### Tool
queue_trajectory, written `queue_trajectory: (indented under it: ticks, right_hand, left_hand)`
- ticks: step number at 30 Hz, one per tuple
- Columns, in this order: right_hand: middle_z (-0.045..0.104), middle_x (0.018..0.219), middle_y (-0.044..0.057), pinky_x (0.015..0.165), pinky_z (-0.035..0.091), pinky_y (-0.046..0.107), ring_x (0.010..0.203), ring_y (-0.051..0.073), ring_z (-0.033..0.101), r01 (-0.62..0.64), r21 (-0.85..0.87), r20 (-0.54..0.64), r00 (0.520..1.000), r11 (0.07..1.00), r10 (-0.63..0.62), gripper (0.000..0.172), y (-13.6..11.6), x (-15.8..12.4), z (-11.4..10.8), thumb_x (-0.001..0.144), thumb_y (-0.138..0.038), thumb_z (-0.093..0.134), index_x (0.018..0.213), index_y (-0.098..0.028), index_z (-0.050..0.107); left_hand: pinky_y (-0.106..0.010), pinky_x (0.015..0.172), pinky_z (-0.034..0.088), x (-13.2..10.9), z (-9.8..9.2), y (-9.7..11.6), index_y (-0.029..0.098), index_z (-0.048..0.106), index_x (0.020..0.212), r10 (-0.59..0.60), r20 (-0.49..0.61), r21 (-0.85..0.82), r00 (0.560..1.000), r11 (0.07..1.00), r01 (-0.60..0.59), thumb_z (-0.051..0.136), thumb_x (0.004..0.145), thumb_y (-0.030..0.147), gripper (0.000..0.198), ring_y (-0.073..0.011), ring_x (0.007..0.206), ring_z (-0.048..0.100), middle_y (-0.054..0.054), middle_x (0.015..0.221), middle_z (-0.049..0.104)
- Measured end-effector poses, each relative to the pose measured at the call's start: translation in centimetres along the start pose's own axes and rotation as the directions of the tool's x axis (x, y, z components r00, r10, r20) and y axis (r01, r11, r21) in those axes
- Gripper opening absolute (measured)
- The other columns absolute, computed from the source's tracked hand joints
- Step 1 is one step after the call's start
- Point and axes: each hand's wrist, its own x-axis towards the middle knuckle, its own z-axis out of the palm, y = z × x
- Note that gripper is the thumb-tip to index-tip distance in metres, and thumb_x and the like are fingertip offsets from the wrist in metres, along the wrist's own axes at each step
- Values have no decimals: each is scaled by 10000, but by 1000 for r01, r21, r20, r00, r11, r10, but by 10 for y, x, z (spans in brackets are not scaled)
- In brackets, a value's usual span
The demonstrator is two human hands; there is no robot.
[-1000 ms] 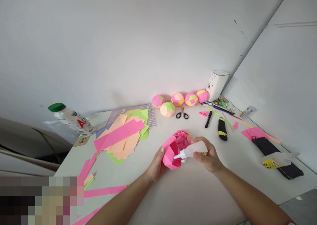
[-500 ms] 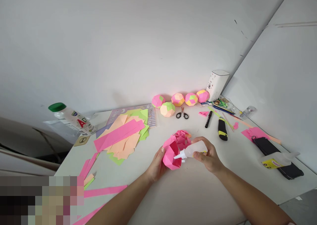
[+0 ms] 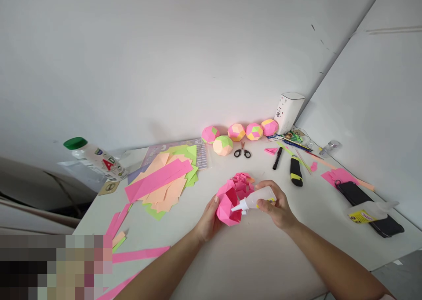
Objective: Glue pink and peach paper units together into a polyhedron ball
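Observation:
My left hand (image 3: 208, 218) grips a pink faceted paper ball (image 3: 226, 210) by its left side; an opening in the ball faces right. In my right hand (image 3: 277, 206) is a white glue bottle (image 3: 259, 199), tilted so that its nozzle points left at the edge of that opening. Whether glue is coming out is too small to tell. Just behind the ball lies a heap of folded pink paper pieces (image 3: 242, 182). Small black-handled scissors (image 3: 242, 152) rest farther back on the table.
Several finished paper balls (image 3: 223, 145) line the wall. Stacked coloured paper (image 3: 165, 181) and pink strips (image 3: 141, 254) lie on the left, beside a green-capped bottle (image 3: 99, 159). To the right are a marker (image 3: 277, 158), a box cutter (image 3: 296, 171), a black pouch (image 3: 356, 194) and another glue bottle (image 3: 367, 213).
Almost nothing differs. Both hands keep their hold on the paper ball and the glue bottle, and the nozzle stays at the opening; the view has shifted very slightly.

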Motion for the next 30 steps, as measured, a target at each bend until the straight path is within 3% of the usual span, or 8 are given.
queue_trajectory:
  ticks: [11, 19, 25, 30]
  right_hand:
    - [441, 614, -55, 413, 295, 193, 471, 76, 373, 68, -10, -7, 998, 998, -68, 245, 1, 1, 1, 738, -356, 715, 869, -230, 550]
    - [491, 626, -44, 447, 376, 216, 494, 99, 455, 61, 9, 13, 998, 998, -61, 215, 3, 2, 0, 764, -349, 693, 880, -242, 547]
    - [431, 604, -63, 436, 325, 191, 472, 71, 363, 79, -13, 10, 997, 997, -79, 191, 0, -1, 0, 773, -333, 688, 876, -242, 556]
    - [423, 624, -55, 440, 328, 191, 495, 78, 371, 87, -23, -15, 996, 996, -87, 191, 0, 0, 2, 767, -337, 690, 868, -238, 562]
  left_hand:
    - [-480, 988, 352, 1, -3, -4, 151, 541, 1227, 12, -13, 10, 1000, 1000, -12, 481, 838, 563, 570, -351, 1174, 495, -166, 1241, 577]
    - [-466, 975, 377, 1, -8, -7, 173, 510, 1272, 41, 16, 17, 999, 999, -41, 455, 871, 518, 531, -344, 1204, 473, -153, 1295, 542]
    - [-458, 959, 392, 0, -6, -6, 169, 514, 1264, 54, 12, 62, 998, 997, -54, 480, 862, 509, 528, -343, 1184, 489, -159, 1277, 553]
    - [-444, 937, 406, -1, -6, -6, 165, 516, 1261, 53, -2, 79, 999, 995, -53, 491, 855, 511, 534, -336, 1152, 511, -162, 1252, 568]
